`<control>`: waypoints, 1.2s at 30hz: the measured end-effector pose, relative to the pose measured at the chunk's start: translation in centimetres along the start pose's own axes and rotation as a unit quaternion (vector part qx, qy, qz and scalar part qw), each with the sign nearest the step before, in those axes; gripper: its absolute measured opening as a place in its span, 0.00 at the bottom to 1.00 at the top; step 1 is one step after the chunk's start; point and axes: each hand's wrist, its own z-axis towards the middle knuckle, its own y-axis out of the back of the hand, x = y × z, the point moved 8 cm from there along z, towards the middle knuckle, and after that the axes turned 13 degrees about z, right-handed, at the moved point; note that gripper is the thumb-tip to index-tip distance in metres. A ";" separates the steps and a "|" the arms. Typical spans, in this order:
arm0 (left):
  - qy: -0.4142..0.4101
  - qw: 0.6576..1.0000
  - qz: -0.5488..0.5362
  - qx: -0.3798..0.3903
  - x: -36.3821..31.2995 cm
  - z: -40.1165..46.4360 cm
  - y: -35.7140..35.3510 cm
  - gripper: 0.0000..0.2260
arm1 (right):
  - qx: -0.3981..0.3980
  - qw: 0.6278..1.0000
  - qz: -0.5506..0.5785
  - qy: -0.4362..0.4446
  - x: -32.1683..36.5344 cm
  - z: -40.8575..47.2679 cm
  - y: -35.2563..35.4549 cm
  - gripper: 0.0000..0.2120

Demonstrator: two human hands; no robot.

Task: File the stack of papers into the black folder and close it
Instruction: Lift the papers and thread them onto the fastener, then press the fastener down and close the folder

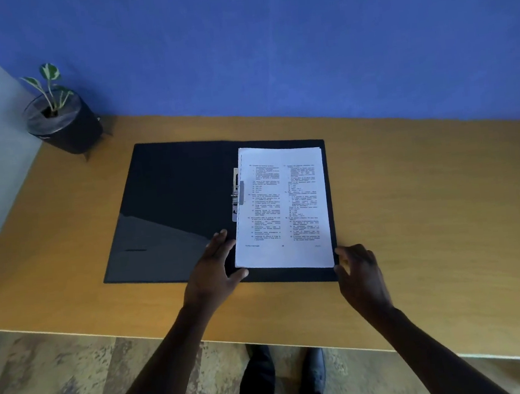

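The black folder (pixel 170 205) lies open flat on the wooden desk. A stack of printed white papers (pixel 282 210) rests on its right half, its left edge against the metal clip (pixel 238 195) at the spine. My left hand (pixel 214 264) touches the stack's lower left corner, thumb under the bottom edge and fingers spread along the left side. My right hand (pixel 359 269) is at the lower right corner, fingertips on the paper's edge. Neither hand has the stack lifted.
A small potted plant (pixel 61 120) in a black pot stands at the desk's far left corner. The wooden desk (pixel 428 212) meets a blue wall behind. Its near edge runs below my forearms, with my shoes and the floor beneath.
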 end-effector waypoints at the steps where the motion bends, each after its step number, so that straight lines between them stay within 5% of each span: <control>1: 0.001 1.000 -0.004 -0.004 0.0 -0.1 0.0 0.35 | -0.004 1.000 0.000 0.004 0.1 -0.1 0.0 0.15; 16: 0.006 0.999 -0.025 -0.027 0.0 -0.4 0.0 0.30 | -0.002 1.000 0.025 0.006 0.2 -0.5 0.0 0.16; 22: 0.031 0.998 -0.036 -0.035 0.8 -0.6 0.2 0.35 | -0.035 0.997 0.067 -0.017 0.1 0.2 0.5 0.17; 36: 0.018 0.990 0.026 -0.134 -1.1 5.4 4.7 0.17 | -0.012 0.994 -0.034 0.099 7.3 9.9 -4.7 0.28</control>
